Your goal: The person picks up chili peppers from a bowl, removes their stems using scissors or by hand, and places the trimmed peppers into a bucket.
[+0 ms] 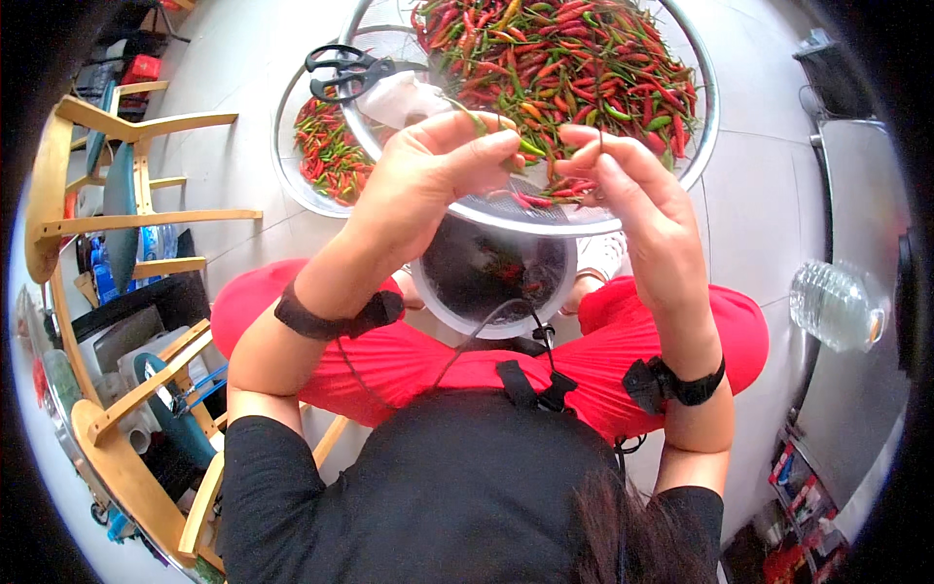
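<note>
- 1 large mesh basket (545, 227), my landmark; red and green chillies (564, 83) heaped inside.
- 1 green chilli (531, 148), above the basket's near part; long axis slants down toward the right grip (650, 200).
- Left grip (428, 170), over the basket's near-left rim: nearer, apparently pinching that chilli.
- Right grip, over the near-right rim: fingers narrow; I cannot tell whether they hold anything.

- Bright, diffuse light leaves the pale grey tiled floor (754, 195) nearly washed out.
- Highlights catch the bare left hand (418, 180), clear plastic bottle (832, 307) and silver metal strainer rim (713, 97).
- The black short-sleeved shirt (438, 487) looks grainy.
- Fisheye distortion bows the light wooden chair (44, 214); corners fall black.
</note>
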The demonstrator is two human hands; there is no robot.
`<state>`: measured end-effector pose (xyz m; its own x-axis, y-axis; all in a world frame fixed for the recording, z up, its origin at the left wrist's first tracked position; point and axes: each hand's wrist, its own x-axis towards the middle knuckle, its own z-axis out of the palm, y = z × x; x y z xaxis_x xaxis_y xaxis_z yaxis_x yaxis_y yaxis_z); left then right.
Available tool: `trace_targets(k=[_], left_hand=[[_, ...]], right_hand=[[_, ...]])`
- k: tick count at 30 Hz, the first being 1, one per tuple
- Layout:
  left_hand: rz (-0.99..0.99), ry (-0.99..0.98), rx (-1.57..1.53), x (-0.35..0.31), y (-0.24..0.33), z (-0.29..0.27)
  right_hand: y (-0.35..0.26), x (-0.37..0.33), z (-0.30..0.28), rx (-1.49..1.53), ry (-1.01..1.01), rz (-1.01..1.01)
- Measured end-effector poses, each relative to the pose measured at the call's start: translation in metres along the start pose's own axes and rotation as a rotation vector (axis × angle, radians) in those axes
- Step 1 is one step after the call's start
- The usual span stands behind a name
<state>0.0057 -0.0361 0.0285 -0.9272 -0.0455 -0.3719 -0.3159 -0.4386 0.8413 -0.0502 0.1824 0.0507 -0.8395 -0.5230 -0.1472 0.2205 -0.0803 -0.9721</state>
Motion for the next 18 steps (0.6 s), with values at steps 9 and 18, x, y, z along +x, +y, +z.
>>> trace_targets(k=[9,18], left_hand=[[-0.079,-0.129,0.136,-0.020,-0.002,0.007],[0.029,-0.048,-0.116,-0.033,0.016,0.003]], right_hand=[[0.001,-0.005,-0.001,-0.220,-0.202,-0.187],[-0.020,-0.018,-0.022,-0.061,-0.131,-0.091]])
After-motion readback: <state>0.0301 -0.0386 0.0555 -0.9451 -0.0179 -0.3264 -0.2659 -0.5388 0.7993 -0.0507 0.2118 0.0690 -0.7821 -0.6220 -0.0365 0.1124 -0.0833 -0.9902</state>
